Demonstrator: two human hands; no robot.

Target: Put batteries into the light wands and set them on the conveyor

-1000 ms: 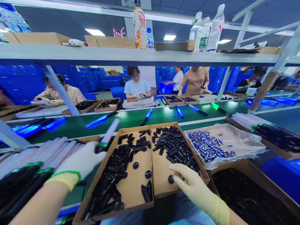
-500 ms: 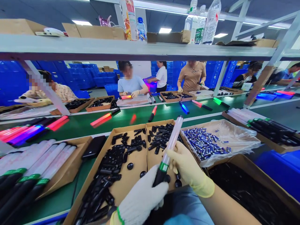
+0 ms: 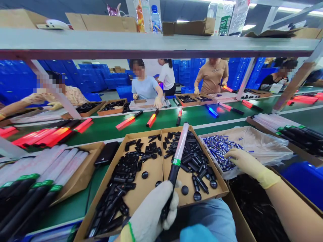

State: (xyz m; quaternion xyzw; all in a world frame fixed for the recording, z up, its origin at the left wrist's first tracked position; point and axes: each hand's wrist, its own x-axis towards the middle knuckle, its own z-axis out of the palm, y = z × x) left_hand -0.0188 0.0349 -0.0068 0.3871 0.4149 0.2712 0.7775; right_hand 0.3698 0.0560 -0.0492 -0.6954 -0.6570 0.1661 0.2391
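Note:
My left hand (image 3: 157,208), in a white knit glove, is wrapped round the black handle of a light stick (image 3: 180,148) with a clear tube and green band, tilted up over the cardboard trays. My right hand (image 3: 243,163), in a pale yellow glove, reaches into the plastic-lined tray of blue batteries (image 3: 218,153); its fingers are bent down at the pile, and whether they pinch a battery is too small to tell. Black plastic parts (image 3: 121,178) and round black caps (image 3: 185,190) lie in the cardboard trays (image 3: 148,173) in front of me.
Unlit light sticks (image 3: 50,168) fill a box at the left, with a black device (image 3: 107,153) beside it. More sticks (image 3: 290,129) lie at the right. Lit sticks rest on the green conveyor (image 3: 108,132). Beyond it people work under a shelf (image 3: 161,45). A blue bin (image 3: 302,178) stands at the right.
My right hand has left the light stick and moved right to the batteries. My left hand still holds the stick, slightly lower. On the conveyor, the lit sticks have shifted.

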